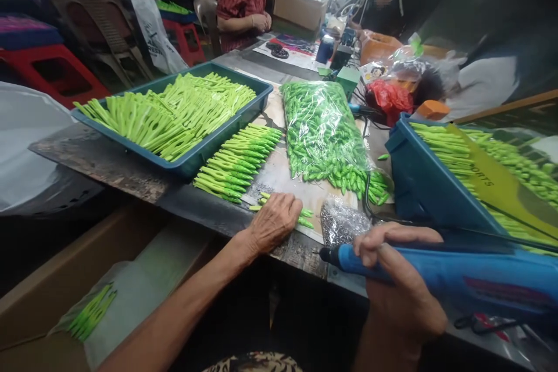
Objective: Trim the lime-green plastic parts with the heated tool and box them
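Note:
My left hand [272, 224] lies curled at the table's near edge, closed over a few lime-green plastic pieces [281, 212] whose ends stick out on both sides. My right hand [392, 279] grips a thick blue handheld power tool [436, 267] with a black tip, just off the table edge. Nearest my left hand, a neat row of green pieces [238, 165] lies on the tabletop. Beyond it stands a teal tray [209, 139] heaped with more. A clear bag of small green parts [322, 133] and a bag of small metal bits [344, 221] lie near my right hand.
A tilted blue tray of green pieces [436, 186] stands at the right. Below left, an open cardboard box [143, 285] holds a plastic bag of green pieces. A seated person [239, 6] and another worker [379, 6] are at the far end, among boxes, stools and bags.

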The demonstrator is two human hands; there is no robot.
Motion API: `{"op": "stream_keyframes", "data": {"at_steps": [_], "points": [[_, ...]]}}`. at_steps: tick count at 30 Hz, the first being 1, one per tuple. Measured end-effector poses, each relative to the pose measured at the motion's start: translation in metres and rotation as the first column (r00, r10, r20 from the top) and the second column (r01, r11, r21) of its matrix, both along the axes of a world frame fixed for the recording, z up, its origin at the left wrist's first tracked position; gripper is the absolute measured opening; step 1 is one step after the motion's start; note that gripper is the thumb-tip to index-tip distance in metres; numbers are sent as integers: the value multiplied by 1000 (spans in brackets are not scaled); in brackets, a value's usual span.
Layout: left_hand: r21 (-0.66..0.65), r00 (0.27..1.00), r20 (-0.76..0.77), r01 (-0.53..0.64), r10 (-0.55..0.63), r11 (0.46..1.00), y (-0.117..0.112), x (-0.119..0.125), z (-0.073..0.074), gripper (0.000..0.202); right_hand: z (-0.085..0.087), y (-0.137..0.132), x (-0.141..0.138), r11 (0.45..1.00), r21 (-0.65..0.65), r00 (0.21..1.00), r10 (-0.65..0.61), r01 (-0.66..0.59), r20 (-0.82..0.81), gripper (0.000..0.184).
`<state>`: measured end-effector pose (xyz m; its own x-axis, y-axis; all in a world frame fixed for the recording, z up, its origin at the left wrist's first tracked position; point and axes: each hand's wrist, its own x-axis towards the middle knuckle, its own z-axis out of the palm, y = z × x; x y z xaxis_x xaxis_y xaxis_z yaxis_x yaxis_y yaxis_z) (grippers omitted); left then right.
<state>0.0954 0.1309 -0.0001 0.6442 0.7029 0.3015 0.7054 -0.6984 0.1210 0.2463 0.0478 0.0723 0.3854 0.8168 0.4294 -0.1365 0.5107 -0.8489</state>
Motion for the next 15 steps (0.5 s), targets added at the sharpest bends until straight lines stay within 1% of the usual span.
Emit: {"op": "stream_keyframes", "data": {"at_steps": [3,5,7,8,9,10,11,12,13,14,15], "points": [[8,987,147,-61,60,998,2,0,5,23,0,0,-1,1000,1,1000,10,-10,8,19],[1,959,258,-119,115,993,4,1,9,27,-1,0,-1,1000,-1,1000,17,-17,9,19],[-13,914,363,-188,180,982,6,0,13,29,-1,1,-1,1000,-7,1000,17,-17,8,19],[-48,865,449,-227,224,973,6,-2,15,27,-1,1,-1,1000,-10,1000,17,-17,8,19],[-110,785,557,-256,273,960,7,-3,18,23,-1,1,-1,1000,-12,1000,16,-16,8,19],[-195,669,669,-263,324,945,7,-4,21,19,-1,2,-2,1000,-10,1000,17,-16,10,19],[-288,525,766,-236,371,928,7,-5,24,16,-2,2,-2,1000,-7,1000,18,-18,11,19],[-370,377,830,-178,410,912,7,-6,26,14,-2,2,-3,1000,-4,1000,17,-17,11,20],[-422,258,862,-106,435,900,6,-6,28,13,-3,3,-3,1000,0,1000,19,-19,12,20],[-448,187,875,-41,447,893,6,-5,30,12,-3,3,-4,1000,4,1000,23,-23,14,20],[-460,136,881,17,453,888,5,-4,31,11,-3,4,-4,1000,8,999,30,-30,17,20]]}}
